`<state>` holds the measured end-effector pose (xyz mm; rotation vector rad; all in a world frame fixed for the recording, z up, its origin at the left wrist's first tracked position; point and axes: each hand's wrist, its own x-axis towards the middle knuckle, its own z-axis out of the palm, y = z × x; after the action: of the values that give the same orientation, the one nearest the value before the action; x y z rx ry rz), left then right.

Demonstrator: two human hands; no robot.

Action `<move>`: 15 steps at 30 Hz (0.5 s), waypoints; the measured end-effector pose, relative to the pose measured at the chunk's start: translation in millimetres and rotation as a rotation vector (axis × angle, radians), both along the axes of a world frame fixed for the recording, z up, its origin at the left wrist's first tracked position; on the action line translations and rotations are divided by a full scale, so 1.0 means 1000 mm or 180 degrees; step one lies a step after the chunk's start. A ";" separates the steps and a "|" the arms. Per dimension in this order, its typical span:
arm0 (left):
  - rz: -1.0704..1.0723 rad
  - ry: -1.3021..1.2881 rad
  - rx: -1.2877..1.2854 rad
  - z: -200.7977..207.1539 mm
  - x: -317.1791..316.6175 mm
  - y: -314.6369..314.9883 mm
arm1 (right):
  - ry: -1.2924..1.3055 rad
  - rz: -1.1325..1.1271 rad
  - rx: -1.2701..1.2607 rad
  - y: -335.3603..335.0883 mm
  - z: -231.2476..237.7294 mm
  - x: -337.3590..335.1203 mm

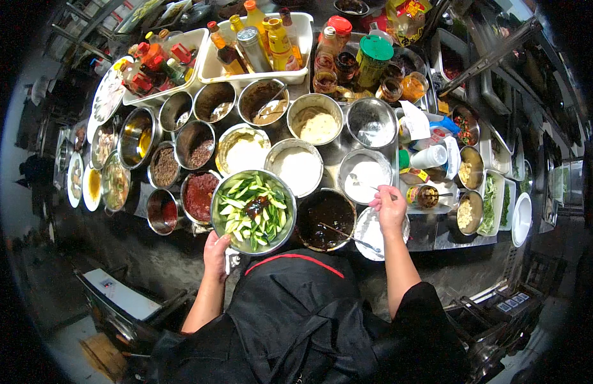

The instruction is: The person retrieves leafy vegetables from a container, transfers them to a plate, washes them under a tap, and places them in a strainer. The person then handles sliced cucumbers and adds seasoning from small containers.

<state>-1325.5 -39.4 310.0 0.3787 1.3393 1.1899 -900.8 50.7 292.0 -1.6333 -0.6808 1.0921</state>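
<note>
In my left hand [217, 255] is a round metal bowl [289, 235], gripped by its near left rim. Sliced green vegetable pieces [266, 224], perhaps cucumber, fill it, with a dark sauce [255, 206] on top. My right hand [388, 206] is closed on the handle of a spoon [373, 187] that reaches into a metal pot of white powder or granules [359, 189]. The spoon's bowl end is hard to make out. Just left of that hand stands a pot of dark sauce [319, 221] with another spoon [338, 228] resting in it.
Several metal pots of seasonings crowd the counter, including red paste [199, 197] and white powder [295, 168]. White bins of bottles [258, 75] stand at the back. Jars fill a dark tray [405, 64] behind right. Bowls of chopped garlic [466, 213] and greens [490, 205] lie far right.
</note>
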 end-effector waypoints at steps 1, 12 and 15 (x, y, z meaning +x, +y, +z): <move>-0.0009 -0.0001 -0.0042 -0.001 -0.001 0.001 | 0.0196 -0.0133 0.0082 -0.001 0.009 -0.001; -0.0115 0.0176 -0.0194 -0.012 -0.021 -0.002 | 0.0467 0.1174 0.0492 0.025 0.051 -0.103; 0.0015 0.0184 -0.0281 -0.012 -0.030 -0.012 | -0.1306 0.1938 0.0927 0.040 0.011 -0.135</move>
<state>-1355.7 -51.7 298.0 0.3489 1.4384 1.1270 -1035.4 90.6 302.8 -1.4352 -1.6061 1.0065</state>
